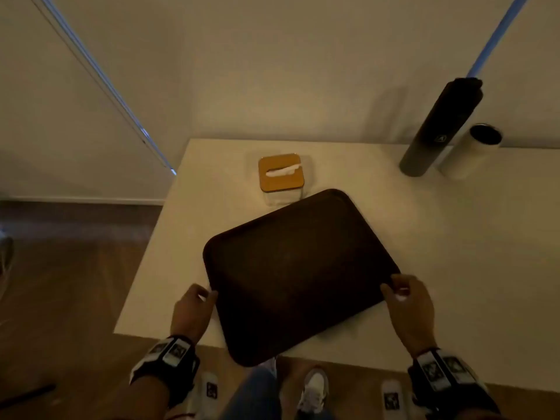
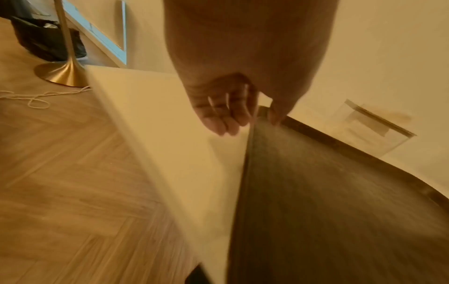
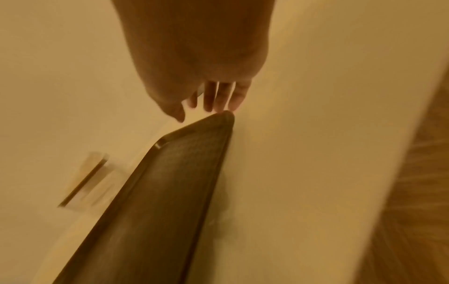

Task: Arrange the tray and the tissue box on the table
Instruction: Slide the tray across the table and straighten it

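A dark brown tray point(image 1: 297, 274) lies askew on the white table point(image 1: 454, 237), its near corner jutting past the front edge. My left hand point(image 1: 209, 295) pinches the tray's left corner; in the left wrist view the thumb point(image 2: 277, 115) sits on the tray point(image 2: 328, 192) rim and the fingers point(image 2: 223, 124) curl beside the edge. My right hand point(image 1: 392, 286) is at the right corner, where straight fingertips point(image 3: 218, 107) touch the tray point(image 3: 170, 192) and the thumb hangs free. The tissue box point(image 1: 280, 174), clear with a wooden lid, stands just behind the tray's far corner.
A tall dark cylinder point(image 1: 439, 128) and a white cylinder point(image 1: 472, 153) stand at the table's back right, against the wall. The table's left edge drops to wooden floor. A brass lamp base point(image 2: 60, 75) and a cord lie on the floor to the left.
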Demonstrator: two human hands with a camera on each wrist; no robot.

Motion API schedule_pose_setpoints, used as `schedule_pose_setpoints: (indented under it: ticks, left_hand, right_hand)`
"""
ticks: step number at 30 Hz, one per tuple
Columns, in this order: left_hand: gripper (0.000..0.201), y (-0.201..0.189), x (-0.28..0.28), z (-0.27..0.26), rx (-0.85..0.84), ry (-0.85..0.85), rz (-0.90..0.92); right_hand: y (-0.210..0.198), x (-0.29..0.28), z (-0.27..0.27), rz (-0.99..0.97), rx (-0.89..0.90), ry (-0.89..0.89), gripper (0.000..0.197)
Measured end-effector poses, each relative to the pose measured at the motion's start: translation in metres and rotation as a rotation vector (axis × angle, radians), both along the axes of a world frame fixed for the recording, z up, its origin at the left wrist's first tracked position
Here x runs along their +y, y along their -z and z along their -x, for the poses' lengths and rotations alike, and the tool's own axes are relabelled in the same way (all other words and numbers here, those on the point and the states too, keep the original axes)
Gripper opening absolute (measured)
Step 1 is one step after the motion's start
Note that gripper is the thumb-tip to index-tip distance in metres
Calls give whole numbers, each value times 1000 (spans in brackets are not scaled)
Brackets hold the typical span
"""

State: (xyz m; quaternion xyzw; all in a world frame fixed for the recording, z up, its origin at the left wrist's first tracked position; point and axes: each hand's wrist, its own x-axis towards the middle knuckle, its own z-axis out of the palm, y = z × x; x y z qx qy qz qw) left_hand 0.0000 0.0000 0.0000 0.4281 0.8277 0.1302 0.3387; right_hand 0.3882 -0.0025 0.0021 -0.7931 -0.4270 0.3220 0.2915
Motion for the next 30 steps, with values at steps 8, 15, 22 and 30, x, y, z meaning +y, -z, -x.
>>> schedule_pose_setpoints:
  ticks: [8, 15, 22, 30]
  left_hand:
    - [26, 20, 73, 21, -40, -58, 100]
    - [16, 17, 88, 13, -136, -6, 78]
    - [18, 16, 112, -2, -173, 79, 71]
    - [40, -11, 198, 2, -72, 197, -175]
  right_hand:
    - [25, 64, -13, 182, -137, 43, 41]
    - [28, 55, -29, 176, -138, 134, 25]
    - [18, 54, -42, 217, -151, 171, 28]
    - [-37, 157, 37, -91, -71, -37, 31]
